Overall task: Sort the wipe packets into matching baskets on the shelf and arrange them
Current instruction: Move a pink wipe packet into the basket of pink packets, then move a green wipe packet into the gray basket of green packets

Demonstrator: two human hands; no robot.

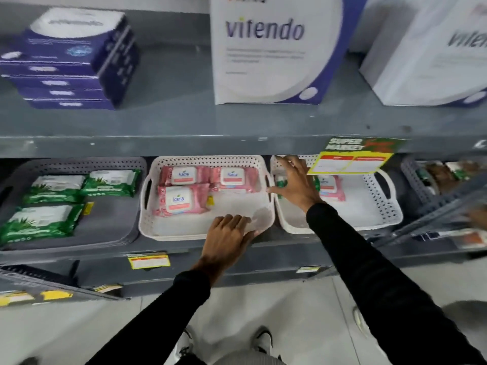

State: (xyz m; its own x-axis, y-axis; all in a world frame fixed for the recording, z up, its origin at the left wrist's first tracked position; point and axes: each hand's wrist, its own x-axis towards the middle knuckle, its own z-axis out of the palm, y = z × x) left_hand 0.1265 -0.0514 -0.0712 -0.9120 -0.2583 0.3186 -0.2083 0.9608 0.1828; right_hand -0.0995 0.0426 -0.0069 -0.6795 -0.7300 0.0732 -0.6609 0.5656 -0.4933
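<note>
Three baskets stand side by side on the shelf. The grey basket [110,225] on the left holds three green wipe packets [42,222]. The middle white basket [210,160] holds three pink wipe packets [181,200]. My left hand [228,235] rests flat on its front rim, holding nothing. The right white basket [379,219] holds one pink packet [330,187] and a green packet [281,183] that is mostly hidden. My right hand [296,184] lies over that green packet, fingers spread on it.
Above, the upper shelf carries a stack of dark blue boxes [71,61] and white "vitendo" boxes [268,48]. A yellow and green price sign [353,160] hangs over the right basket. Another grey basket [421,185] with packets stands at far right. The floor lies below.
</note>
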